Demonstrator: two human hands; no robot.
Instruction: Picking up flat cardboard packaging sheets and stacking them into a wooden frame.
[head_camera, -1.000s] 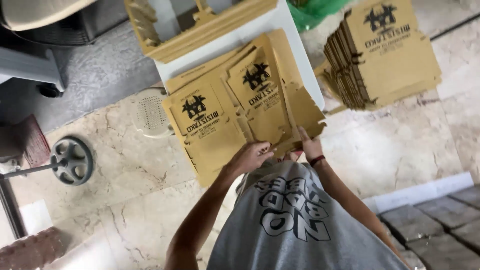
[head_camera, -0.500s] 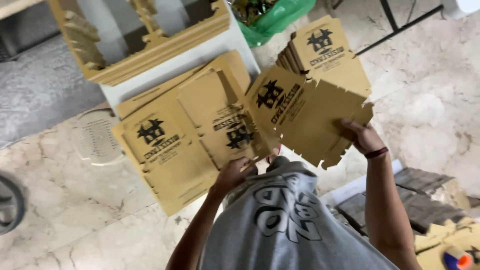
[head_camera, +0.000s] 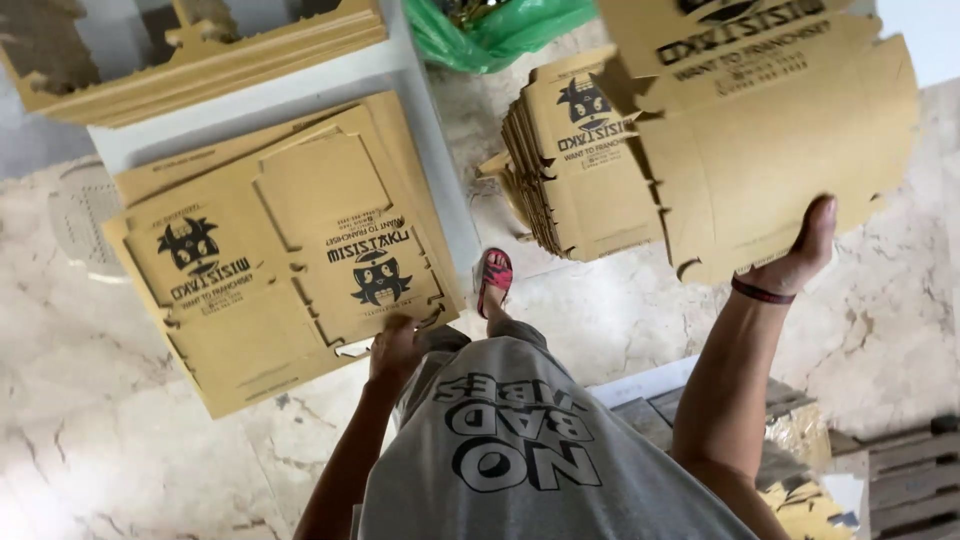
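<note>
Holding a flat brown die-cut carton blank (head_camera: 770, 150) by its near edge, the right hand (head_camera: 800, 255) keeps it raised at far right, thumb on the visible face, fingers hidden behind. Left hand (head_camera: 395, 345): resting on the near edge of the stack of blanks (head_camera: 270, 260) on the white table (head_camera: 300, 85), grip apparently loose. Second stack (head_camera: 580, 160) stands on the marble floor (head_camera: 100, 420) between; green bag (head_camera: 490, 25) beyond.

One green plastic bag (head_camera: 500, 30) at twelve o'clock. Three stacks of flat brown cardboard box blanks: one at eleven o'clock (head_camera: 200, 60), one at nine o'clock (head_camera: 270, 260), one at one o'clock (head_camera: 580, 160). One separate blank (head_camera: 780, 150) at two o'clock. One red sandal (head_camera: 494, 280) at centre.
</note>
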